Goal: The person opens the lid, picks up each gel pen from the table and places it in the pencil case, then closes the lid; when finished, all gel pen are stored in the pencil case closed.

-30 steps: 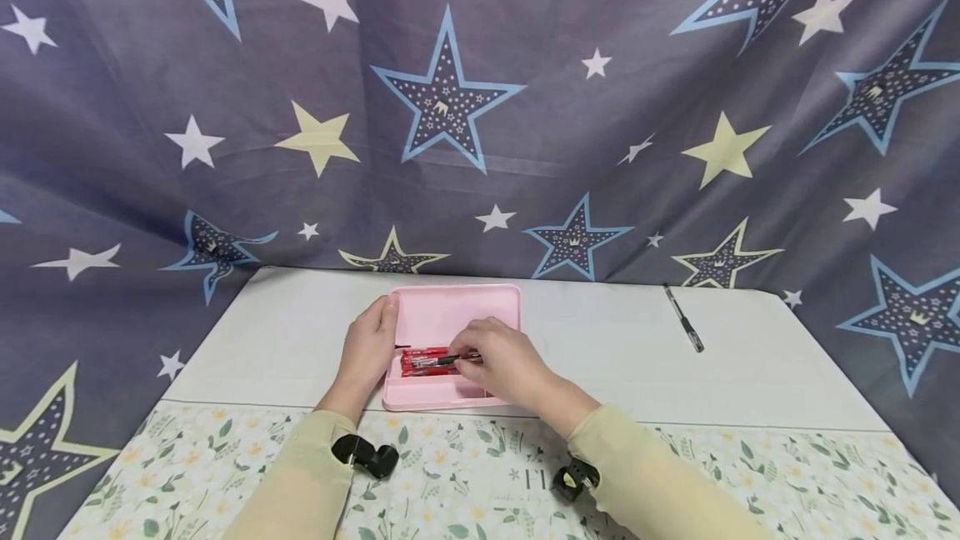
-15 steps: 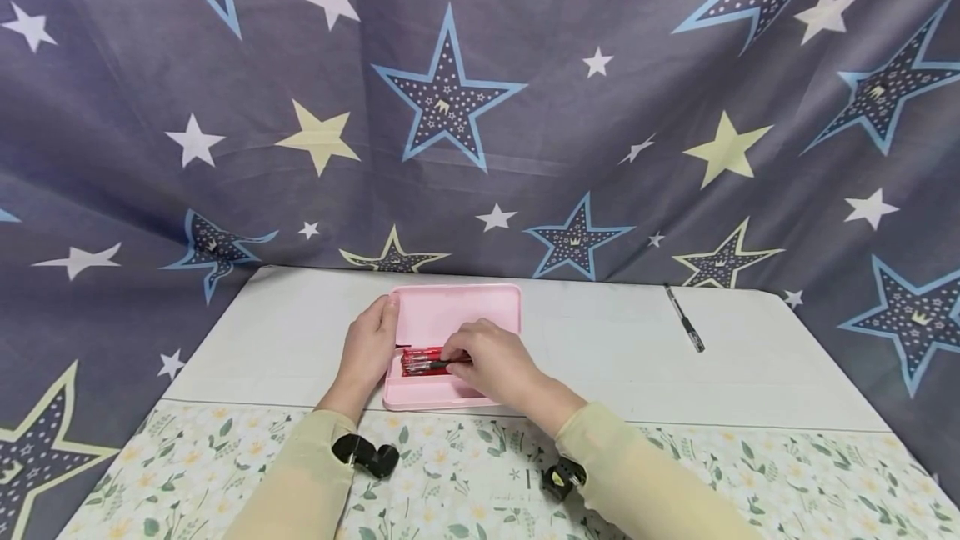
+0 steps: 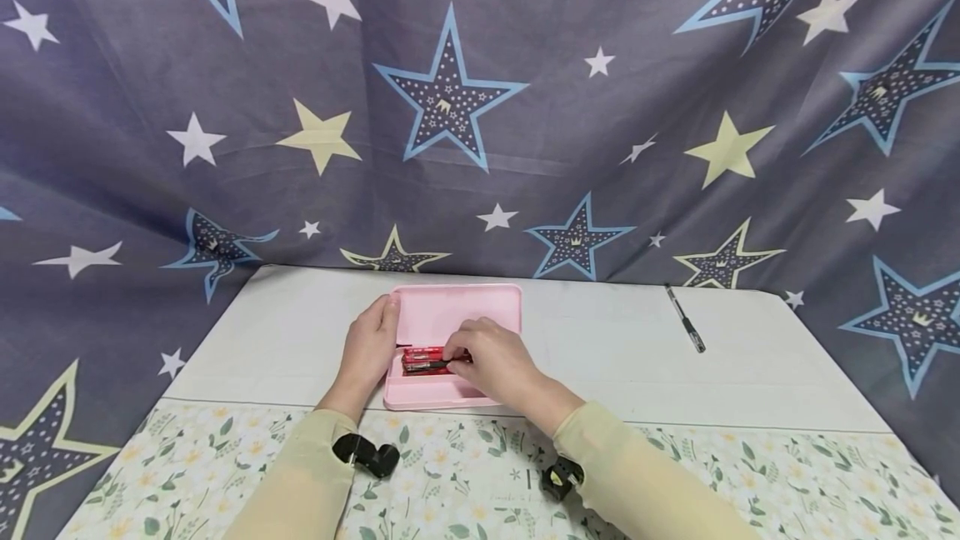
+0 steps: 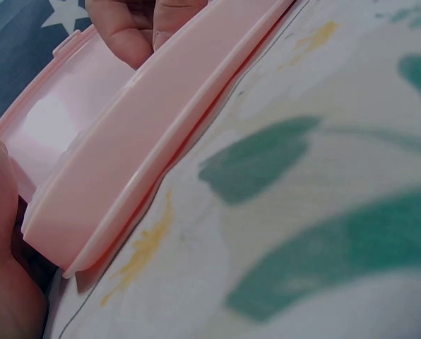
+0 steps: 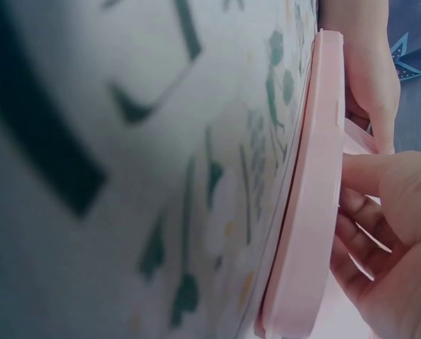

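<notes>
A pink pencil case (image 3: 459, 307) lies with its lid raised, partly on the white part of the table. Red pens (image 3: 420, 353) and a black-gripped pen (image 3: 437, 366) lie in its tray, their right ends hidden by my right hand (image 3: 493, 359). That hand reaches in from the right and pinches the black-gripped pen between thumb and fingers. My left hand (image 3: 368, 347) holds the case at its left side, the thumb along the lid's edge. In the left wrist view, the case's front wall (image 4: 119, 162) hides the pens.
A clear pen with a black grip (image 3: 686, 321) lies apart on the white table surface (image 3: 592, 340) at the right. Floral cloth (image 3: 442, 473) covers the near part. A star-patterned curtain (image 3: 555, 157) hangs behind and at both sides.
My right hand has shifted slightly left and in over the tray with the black-gripped pen, then stayed nearly still. My left hand and the case have not moved.
</notes>
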`<state>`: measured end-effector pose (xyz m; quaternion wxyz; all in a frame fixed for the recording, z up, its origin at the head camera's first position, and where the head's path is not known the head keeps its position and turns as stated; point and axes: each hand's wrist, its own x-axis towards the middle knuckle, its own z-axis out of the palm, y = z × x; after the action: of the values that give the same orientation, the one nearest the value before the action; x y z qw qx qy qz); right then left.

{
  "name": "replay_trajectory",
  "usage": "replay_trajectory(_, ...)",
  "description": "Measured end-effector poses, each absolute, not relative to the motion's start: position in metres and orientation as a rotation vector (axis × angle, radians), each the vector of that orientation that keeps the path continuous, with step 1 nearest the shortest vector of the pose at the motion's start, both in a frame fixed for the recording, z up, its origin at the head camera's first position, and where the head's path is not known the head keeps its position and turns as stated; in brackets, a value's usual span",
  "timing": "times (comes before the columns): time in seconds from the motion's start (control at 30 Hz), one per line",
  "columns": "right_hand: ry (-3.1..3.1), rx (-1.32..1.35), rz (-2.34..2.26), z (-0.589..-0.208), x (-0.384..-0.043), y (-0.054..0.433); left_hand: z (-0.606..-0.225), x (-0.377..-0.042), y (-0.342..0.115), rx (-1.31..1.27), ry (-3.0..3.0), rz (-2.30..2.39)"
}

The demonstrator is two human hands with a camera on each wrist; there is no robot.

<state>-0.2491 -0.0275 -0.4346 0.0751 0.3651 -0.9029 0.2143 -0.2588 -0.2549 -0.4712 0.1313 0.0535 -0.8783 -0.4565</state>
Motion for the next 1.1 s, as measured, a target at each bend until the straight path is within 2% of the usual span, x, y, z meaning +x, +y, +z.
replay_trajectory(0.7, -2.677, 1.103, 0.66, -0.432, -0.249, -0.02, -0.471, -0.259, -0.253, 0.141, -2.554, -1.315)
replay_trajectory(1.1, -2.552, 1.051, 0.681, -0.407, -0.252, 0.026, -0.471, -0.259, -0.255, 0.139, -2.545, -1.304)
